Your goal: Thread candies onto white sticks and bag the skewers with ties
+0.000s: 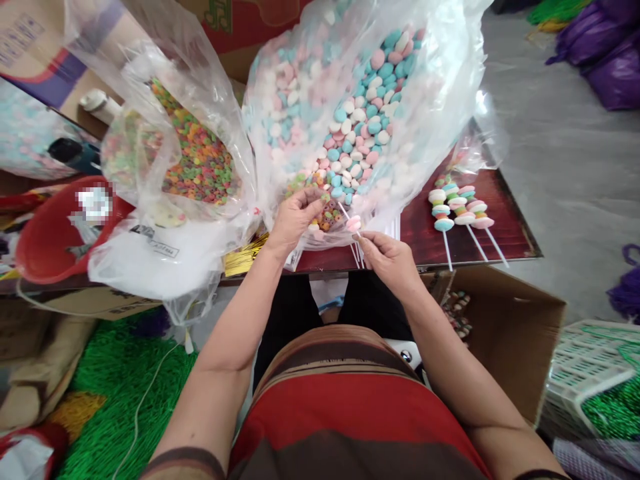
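My right hand is closed on a thin white stick, which carries a pink candy near its upper end. At the fingertips of my left hand is a small green ring candy, pinched just left of the stick's tip. Beneath both hands, colourful ring candies lie in the mouth of a large clear plastic bag. Pink, white and blue oval candies fill that bag. Right of my right hand, several finished-looking candy skewers lie on the dark red table.
Left stands another clear bag with ring candies, beside a red bowl. Gold twist ties lie at the table edge. Below right, an open cardboard box holds candy skewers; a white plastic basket stands beyond. Green shredded material covers the lower left.
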`<state>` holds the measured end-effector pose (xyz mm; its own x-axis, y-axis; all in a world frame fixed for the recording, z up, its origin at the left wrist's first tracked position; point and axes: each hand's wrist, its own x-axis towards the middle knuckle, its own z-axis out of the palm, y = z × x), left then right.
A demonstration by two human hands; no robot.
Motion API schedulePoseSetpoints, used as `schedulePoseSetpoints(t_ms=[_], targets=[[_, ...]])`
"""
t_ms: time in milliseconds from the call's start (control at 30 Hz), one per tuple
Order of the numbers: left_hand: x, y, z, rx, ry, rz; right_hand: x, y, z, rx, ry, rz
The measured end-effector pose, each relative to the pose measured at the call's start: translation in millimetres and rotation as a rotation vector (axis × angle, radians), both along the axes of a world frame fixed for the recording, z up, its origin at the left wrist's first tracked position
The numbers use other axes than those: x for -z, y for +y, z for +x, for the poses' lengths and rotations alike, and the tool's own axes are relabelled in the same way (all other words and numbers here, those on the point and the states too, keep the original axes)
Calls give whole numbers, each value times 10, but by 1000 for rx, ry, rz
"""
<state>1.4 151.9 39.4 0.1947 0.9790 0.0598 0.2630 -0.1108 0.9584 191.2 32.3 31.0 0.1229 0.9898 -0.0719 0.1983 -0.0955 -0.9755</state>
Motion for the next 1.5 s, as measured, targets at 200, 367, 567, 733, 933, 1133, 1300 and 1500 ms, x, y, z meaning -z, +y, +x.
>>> schedulePoseSetpoints(t_ms=[200,367,567,733,933,1133,1300,1500], targets=[[-17,-275,-3,39,-241,-72,-48,-14,-84,-60,-57,44],[-111,-321,-71,97,72,212,-169,-49,-48,-75,-234,76],[-205,-406,-45,252,296,409,-238,-18,-78,-38,-236,51],[-75,-398,15,-41,-135,9,-133,-50,-143,3,73,-11],[-25,-415,119,-131,-515,-251,-26,-98,-171,-49,-40,65],[-57,-463,193,-174,-650,-288,-21,-64,-144,-37,-254,136],[-66,-511,206,-151,-718,-295,-33,-72,-140,-52,-303,169],[-54,-632,306,-66,-786,-489,82,-67,-209,-64,-204,162]])
